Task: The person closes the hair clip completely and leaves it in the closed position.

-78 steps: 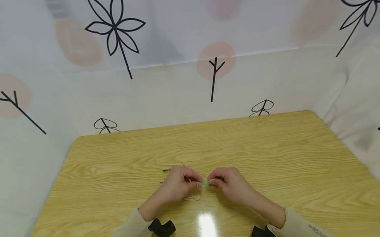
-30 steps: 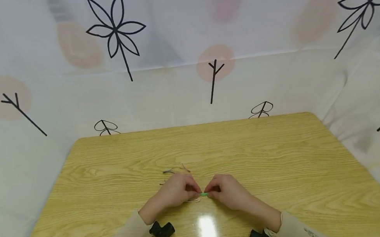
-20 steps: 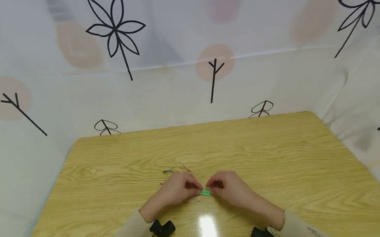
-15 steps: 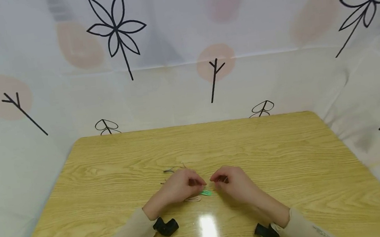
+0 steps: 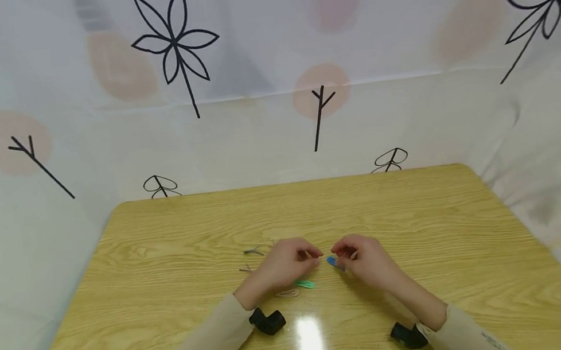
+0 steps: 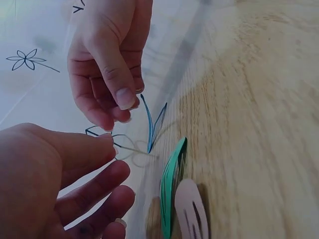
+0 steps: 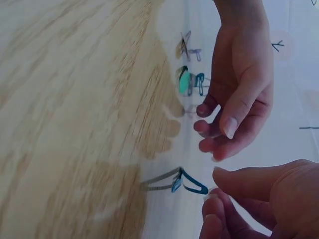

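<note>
The right hand pinches one end of a blue snap hair clip between thumb and fingertips. In the left wrist view the blue clip shows as a bent-open V. Facing it, the left hand has loosely bent fingers with nothing between them, its fingertips a short way from the clip. Under the left hand's palm side lies a green snap hair clip, with a pale pink snap hair clip beside it. Both show closely in the left wrist view, the green clip nearer the blue one.
Beyond the left hand lie a dark bent-open clip and a brownish one; another thin clip peeks out behind the fingers. The wooden table meets a patterned cloth at its far edge.
Both hands have let go of the green clip, which now lies on the table. They have moved right and away from the body, and the right hand now holds the blue clip.
</note>
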Action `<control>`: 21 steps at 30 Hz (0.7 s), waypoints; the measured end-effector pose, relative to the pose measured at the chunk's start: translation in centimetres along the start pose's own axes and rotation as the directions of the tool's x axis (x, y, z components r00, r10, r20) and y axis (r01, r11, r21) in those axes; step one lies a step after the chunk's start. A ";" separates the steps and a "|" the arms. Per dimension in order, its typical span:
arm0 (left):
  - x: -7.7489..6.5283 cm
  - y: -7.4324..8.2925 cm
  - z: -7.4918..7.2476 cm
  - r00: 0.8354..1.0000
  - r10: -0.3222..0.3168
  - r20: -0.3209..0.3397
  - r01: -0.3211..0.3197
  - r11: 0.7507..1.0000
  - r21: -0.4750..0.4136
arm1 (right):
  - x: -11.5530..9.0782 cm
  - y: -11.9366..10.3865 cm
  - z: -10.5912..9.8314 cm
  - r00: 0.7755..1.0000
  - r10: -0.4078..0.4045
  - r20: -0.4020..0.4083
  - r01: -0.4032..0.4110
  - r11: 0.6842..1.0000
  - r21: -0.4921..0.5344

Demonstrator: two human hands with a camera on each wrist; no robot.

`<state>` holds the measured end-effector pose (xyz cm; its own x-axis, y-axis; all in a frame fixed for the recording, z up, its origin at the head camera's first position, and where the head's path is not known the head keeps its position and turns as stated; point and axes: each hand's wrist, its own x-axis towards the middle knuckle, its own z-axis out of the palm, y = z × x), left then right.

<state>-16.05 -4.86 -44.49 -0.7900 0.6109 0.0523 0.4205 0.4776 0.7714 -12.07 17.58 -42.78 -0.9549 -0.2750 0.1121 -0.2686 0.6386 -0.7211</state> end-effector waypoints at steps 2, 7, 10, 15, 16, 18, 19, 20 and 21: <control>0.4 0.1 0.2 1.000 -0.016 0.008 0.016 1.000 -0.002 | 0.0 0.1 -0.1 1.000 0.020 0.014 -0.020 1.000 -0.023; 1.3 0.2 0.7 0.999 -0.036 0.025 0.037 0.999 -0.009 | -0.2 0.4 -0.3 0.995 0.076 0.069 -0.074 0.997 -0.030; 1.6 0.4 0.8 0.999 -0.038 0.031 0.038 0.999 -0.006 | -0.2 0.6 -0.2 0.993 0.084 0.083 -0.083 0.996 -0.023; 1.7 0.5 0.8 0.998 -0.044 0.054 0.044 0.999 -0.010 | -0.2 0.7 -0.1 0.995 0.069 0.077 -0.068 0.998 -0.014; 1.6 0.4 0.7 0.997 -0.041 0.058 0.042 0.999 -0.009 | -0.2 0.6 -0.1 0.995 0.069 0.075 -0.068 0.998 -0.013; 1.6 0.3 0.8 0.997 -0.038 0.065 0.038 0.999 -0.010 | -0.2 0.7 0.0 0.995 0.071 0.066 -0.071 0.997 -0.011; 1.6 0.2 0.8 0.997 -0.033 0.064 0.034 0.999 -0.009 | -0.2 0.6 0.1 0.996 0.071 0.059 -0.070 0.997 -0.011; 1.6 0.1 0.8 0.998 -0.031 0.063 0.031 0.999 -0.008 | -0.2 0.6 0.2 0.996 0.071 0.052 -0.070 0.997 -0.010; 1.5 0.1 0.7 0.998 -0.027 0.060 0.027 1.000 -0.007 | -0.2 0.6 0.2 0.997 0.067 0.046 -0.067 0.998 -0.006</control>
<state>-16.86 -3.41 -44.78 -0.7727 0.6348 -0.0068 0.3957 0.4899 0.7768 -12.03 17.83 -43.38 -0.9639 -0.2643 0.0323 -0.2052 0.6600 -0.7227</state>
